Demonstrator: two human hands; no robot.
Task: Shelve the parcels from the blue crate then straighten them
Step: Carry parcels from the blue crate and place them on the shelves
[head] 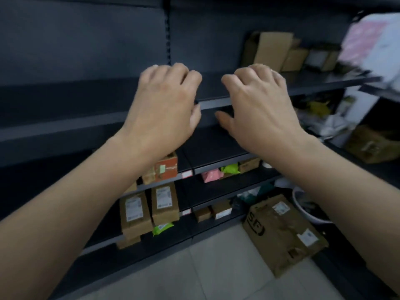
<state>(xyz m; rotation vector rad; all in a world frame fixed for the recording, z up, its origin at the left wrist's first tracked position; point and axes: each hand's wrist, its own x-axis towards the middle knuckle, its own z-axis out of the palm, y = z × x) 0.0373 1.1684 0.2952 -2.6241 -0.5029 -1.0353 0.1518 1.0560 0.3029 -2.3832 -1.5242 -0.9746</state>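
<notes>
My left hand (pixel 164 105) and my right hand (pixel 259 105) are raised side by side in front of a dark shelf unit (pixel 65 128), backs toward me, fingers curled down and holding nothing. Below the left wrist an orange-and-brown parcel (pixel 164 169) stands on a lower shelf. Two tall brown parcels with white labels (pixel 149 208) stand one shelf further down, with a green pouch (pixel 162 227) beside them. A pink pouch (pixel 211 176) and a green pouch (pixel 230 169) lie to the right. No blue crate is in view.
Cardboard boxes (pixel 275 50) stand on the upper shelf at right. A large brown box (pixel 283 232) lies on the tiled floor (pixel 194 273) by a white basin (pixel 307 208). More boxes and bags (pixel 368 144) fill the right-hand shelving. Pink-white packages (pixel 372 40) sit top right.
</notes>
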